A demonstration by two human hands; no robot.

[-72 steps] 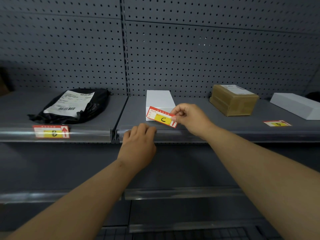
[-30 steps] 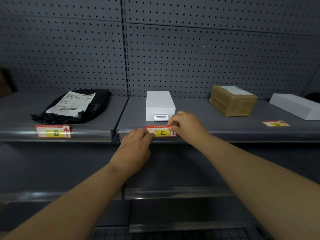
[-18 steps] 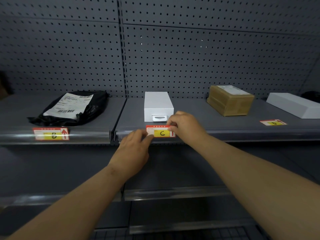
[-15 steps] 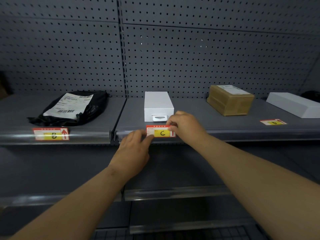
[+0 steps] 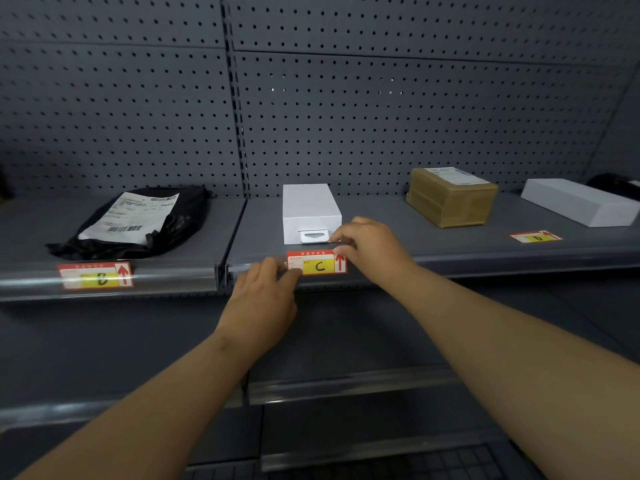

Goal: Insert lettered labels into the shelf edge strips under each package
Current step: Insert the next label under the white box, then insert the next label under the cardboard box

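Mid-frame, the C label (image 5: 317, 264) sits against the shelf edge strip (image 5: 485, 265). The left hand (image 5: 263, 299) pinches its left end, the right hand (image 5: 372, 247) its right.

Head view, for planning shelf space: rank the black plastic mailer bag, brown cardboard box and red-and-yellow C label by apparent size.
1. black plastic mailer bag
2. brown cardboard box
3. red-and-yellow C label, clearly smallest
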